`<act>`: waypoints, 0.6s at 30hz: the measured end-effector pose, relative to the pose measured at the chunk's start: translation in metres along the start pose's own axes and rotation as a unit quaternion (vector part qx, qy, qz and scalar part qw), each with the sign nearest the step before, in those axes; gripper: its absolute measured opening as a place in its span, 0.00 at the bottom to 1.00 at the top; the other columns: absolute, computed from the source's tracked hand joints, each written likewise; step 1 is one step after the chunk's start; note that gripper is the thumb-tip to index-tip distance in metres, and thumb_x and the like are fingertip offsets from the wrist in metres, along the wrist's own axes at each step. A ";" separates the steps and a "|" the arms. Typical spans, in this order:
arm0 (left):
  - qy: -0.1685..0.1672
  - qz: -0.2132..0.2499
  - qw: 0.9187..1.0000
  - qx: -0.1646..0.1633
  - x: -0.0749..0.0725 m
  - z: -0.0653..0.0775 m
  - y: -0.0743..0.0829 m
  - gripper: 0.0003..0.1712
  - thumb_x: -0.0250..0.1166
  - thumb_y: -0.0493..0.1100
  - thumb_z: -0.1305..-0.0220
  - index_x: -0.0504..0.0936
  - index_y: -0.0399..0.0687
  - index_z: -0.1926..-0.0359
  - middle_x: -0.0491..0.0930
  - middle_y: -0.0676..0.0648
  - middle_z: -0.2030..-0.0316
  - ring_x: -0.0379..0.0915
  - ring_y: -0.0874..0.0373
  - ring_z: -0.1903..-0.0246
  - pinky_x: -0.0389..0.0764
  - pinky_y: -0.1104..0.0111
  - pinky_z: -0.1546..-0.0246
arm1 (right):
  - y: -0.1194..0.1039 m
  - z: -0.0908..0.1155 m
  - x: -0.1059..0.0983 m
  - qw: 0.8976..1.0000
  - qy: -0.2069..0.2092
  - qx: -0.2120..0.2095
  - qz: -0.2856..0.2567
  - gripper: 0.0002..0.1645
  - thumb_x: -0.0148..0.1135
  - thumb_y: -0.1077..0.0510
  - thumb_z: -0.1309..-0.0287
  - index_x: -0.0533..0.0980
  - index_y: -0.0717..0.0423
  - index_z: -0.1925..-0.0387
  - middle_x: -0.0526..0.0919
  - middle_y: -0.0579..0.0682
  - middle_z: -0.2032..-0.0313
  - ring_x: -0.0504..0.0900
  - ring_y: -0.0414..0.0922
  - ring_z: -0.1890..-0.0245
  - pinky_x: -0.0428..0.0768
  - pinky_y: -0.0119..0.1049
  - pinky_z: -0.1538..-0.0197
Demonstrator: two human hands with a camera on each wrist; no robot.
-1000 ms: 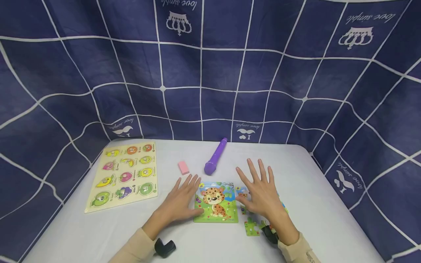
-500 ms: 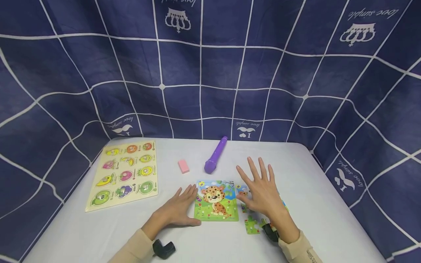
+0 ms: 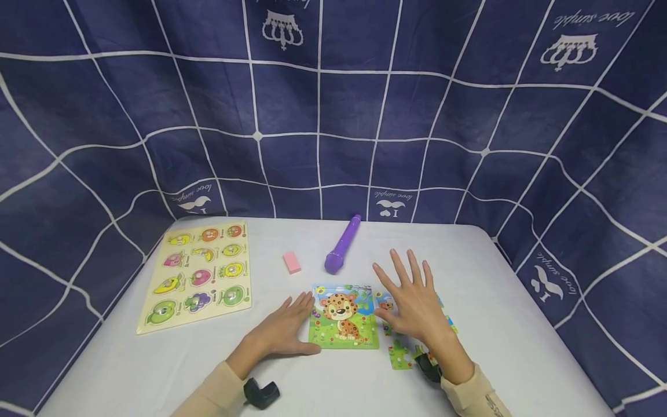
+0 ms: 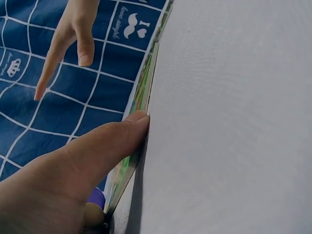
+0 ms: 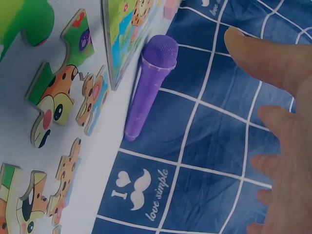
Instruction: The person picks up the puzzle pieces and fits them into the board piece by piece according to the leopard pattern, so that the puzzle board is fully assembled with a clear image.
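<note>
Leopard picture board (image 3: 344, 317): one, flat, near-square, thin and stiff, lying on the desk (image 3: 323, 385) between the person's two hands. Printed face bright and smooth: spotted orange leopard seated on green grass, blue sky, small flowers.

Left hand (image 3: 283, 329): at the board's left side, fingers extended, thumb at its near left corner; grip unclosed, nothing held.

Right hand (image 3: 415, 304): right of the board, above the loose pieces, fingers spread wide; grip unclosed, nothing held.

Jigsaw pieces (image 3: 399, 356): several, right of the board, knobbed and notched, partly hidden by the right hand in the head view.

Microphone (image 3: 343, 244): purple, tapering handle, rounded head, beyond the board.

Pink block (image 3: 292, 262): small, rectangular, beyond the board to its left.

Fruit board (image 3: 189, 266): pale, thick, coloured fruit shapes, well left of the leopard board.

Curtain (image 3: 289, 107): navy cloth, white grid, beyond the board.

By view: the left wrist camera shows the board edge-on, thumb tip against its edge; the right wrist camera shows eyes and spots printed on the pieces, and the microphone's mesh-like head texture; the head camera alone shows the fruit board.
</note>
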State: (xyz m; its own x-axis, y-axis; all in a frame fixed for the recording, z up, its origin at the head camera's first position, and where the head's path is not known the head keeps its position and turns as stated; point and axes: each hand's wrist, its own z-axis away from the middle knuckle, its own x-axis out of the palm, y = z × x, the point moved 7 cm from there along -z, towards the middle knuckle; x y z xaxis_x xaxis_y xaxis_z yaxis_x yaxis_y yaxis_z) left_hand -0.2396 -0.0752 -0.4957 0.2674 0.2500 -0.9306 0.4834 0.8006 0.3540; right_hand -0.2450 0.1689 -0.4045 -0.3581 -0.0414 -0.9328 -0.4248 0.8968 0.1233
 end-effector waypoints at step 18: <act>-0.001 -0.003 1.000 0.000 0.000 0.001 0.000 0.66 0.61 0.79 0.53 0.54 0.38 0.26 0.49 0.40 0.24 0.46 0.46 0.24 0.52 0.52 0.24 | 0.034 -0.012 0.025 0.918 -0.133 0.034 -0.373 0.40 0.77 0.51 0.53 0.73 0.49 0.38 0.74 0.52 0.37 0.68 0.57 0.36 0.72 0.60 0.37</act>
State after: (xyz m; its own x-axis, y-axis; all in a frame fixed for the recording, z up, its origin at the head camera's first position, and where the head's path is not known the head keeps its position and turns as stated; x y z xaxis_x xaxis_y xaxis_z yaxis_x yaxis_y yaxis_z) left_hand -0.2390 -0.0762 -0.4957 0.2667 0.2436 -0.9325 0.4855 0.8018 0.3484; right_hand -0.2787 0.1933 -0.4195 0.2312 -0.5533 -0.8002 -0.4134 0.6887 -0.5957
